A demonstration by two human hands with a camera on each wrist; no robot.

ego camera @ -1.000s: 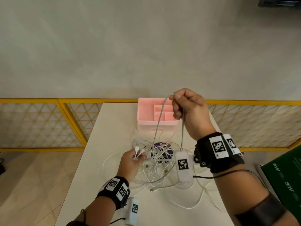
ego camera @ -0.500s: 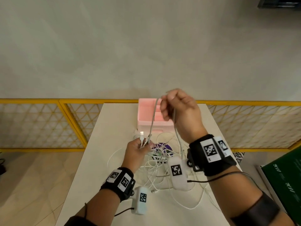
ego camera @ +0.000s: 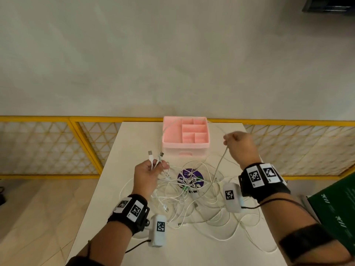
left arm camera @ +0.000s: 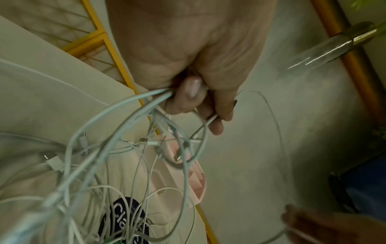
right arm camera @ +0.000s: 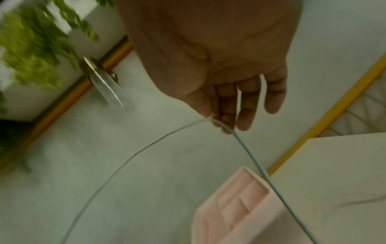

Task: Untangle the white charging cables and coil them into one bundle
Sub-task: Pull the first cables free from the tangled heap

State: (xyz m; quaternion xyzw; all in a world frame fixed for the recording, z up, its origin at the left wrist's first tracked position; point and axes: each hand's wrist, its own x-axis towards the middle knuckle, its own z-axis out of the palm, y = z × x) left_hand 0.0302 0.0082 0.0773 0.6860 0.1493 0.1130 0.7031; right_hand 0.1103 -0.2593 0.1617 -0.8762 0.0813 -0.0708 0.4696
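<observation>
A tangle of white charging cables (ego camera: 192, 194) lies on the white table (ego camera: 134, 143). My left hand (ego camera: 155, 166) is raised over the pile's left side and grips several cable ends; two USB plugs (ego camera: 150, 154) stick up from the fist. In the left wrist view the left hand (left arm camera: 188, 99) has its fingers curled round a bunch of strands (left arm camera: 133, 105). My right hand (ego camera: 227, 140) is held up to the right of the pink organiser. In the right wrist view the right hand (right arm camera: 217, 120) pinches one thin cable (right arm camera: 250, 156) between thumb and forefinger. That cable hangs down to the pile.
A pink compartment organiser (ego camera: 185, 148) stands at the table's far edge. A round purple sticker (ego camera: 189, 176) lies under the tangle. A yellow lattice railing (ego camera: 57, 146) runs behind the table, and a green box (ego camera: 336, 212) sits at the right.
My right hand has swung from above the organiser to its right and lower, drawing its cable out sideways. The left hand rose slightly and shifted left with the plugs.
</observation>
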